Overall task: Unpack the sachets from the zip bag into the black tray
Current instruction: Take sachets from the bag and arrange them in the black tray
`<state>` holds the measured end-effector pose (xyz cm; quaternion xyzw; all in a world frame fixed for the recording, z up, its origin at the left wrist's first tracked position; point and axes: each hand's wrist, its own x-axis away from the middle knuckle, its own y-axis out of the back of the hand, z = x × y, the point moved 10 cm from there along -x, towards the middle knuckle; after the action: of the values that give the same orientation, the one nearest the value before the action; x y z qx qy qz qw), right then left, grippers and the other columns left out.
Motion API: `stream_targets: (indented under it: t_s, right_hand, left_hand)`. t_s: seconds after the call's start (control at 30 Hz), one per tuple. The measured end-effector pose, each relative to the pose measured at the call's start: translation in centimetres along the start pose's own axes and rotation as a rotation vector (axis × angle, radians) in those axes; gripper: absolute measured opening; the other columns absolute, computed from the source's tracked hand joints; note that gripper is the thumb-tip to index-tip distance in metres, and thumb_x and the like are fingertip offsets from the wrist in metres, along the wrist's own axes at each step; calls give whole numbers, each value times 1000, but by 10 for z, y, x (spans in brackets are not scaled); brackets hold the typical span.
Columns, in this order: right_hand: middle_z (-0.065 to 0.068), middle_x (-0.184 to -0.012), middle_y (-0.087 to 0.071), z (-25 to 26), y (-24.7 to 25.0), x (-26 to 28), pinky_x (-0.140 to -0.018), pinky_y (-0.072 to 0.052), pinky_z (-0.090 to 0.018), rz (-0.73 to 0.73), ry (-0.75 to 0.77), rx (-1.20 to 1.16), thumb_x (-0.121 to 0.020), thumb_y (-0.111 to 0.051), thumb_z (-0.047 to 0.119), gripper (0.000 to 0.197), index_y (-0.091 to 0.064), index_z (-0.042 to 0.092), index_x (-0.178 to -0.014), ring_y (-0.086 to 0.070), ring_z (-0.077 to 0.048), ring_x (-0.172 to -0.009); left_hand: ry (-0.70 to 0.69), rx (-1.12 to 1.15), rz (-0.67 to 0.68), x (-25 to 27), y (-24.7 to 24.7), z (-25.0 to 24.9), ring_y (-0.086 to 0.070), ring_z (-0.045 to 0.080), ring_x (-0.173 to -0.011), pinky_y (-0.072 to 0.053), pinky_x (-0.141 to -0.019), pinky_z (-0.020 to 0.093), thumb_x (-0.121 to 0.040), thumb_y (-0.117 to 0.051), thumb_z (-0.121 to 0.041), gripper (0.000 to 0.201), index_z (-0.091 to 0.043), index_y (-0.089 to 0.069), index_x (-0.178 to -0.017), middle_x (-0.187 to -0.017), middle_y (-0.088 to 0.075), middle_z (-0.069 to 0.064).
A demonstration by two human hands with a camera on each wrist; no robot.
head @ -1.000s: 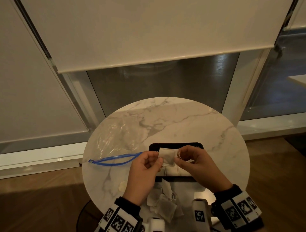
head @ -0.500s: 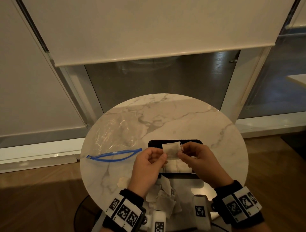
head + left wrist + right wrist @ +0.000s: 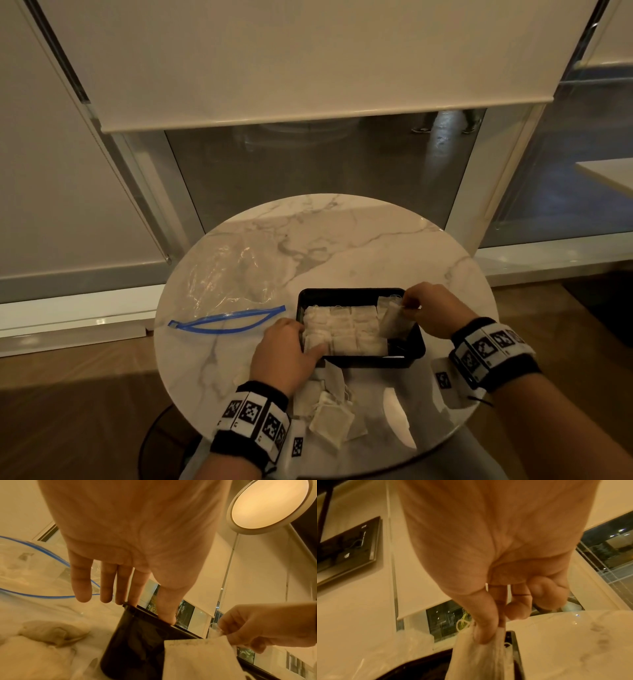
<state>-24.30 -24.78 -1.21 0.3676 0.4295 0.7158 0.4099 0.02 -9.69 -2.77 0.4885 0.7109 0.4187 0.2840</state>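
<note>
Right hand (image 3: 432, 310) pinches one pale square paper sachet (image 3: 394, 321) by its top edge between thumb and forefinger, and the sachet hangs tilted over the right end of the black rectangular plastic tray (image 3: 407, 358). One second ago both hands held this sachet together above the tray; now the left hand (image 3: 287, 353) has let it go and rests with straight fingers on the tray's left rim, holding nothing, probably to steady the tray.

Inside the tray, rows of white sachets (image 3: 342, 330) already fill the left and middle part, and only the right end shows bare black bottom, so I judge the held sachet goes there. A loose pile of sachets (image 3: 330, 411) lies on the round white marble table (image 3: 359, 246) near the person, so the task is not finished. The clear zip bag with a blue seal (image 3: 227, 291) lies flat and open on the left, apparently empty.
</note>
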Motion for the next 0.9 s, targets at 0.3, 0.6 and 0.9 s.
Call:
stream_targets:
  t_s: [0.3, 0.6, 0.9]
  right_hand:
    - [-2, -104, -66, 34, -24, -18, -80, -53, -33, 187, 51, 408, -91, -59, 20, 15, -68, 26, -101, -63, -24, -93]
    - [-2, -111, -67, 41, -26, -19, -82, -51, -33, 146, 42, 514, -93, -55, 20, 24, -69, 29, -109, -65, -25, -100]
    - [6, -109, -64, 30, -6, -13, -86, -54, -35, 12, 2, 140, -89, -66, 36, 20, -68, 34, -108, -60, -17, -100]
  left_hand:
    - [37, 47, -26, 3, 5, 3, -56, 11, -105, -52, -89, 30, -78, -74, -59, 53, -23, -62, -116, -116, -57, -7]
    - [42, 79, -36, 2, 1, 6, -55, 11, -107, -49, -90, 27, -78, -76, -55, 54, -22, -61, -119, -117, -56, -7]
    - [3, 184, -102, 7, 9, 1, -54, 12, -116, -46, -96, 26, -88, -67, -50, 48, -23, -58, -127, -124, -59, -5]
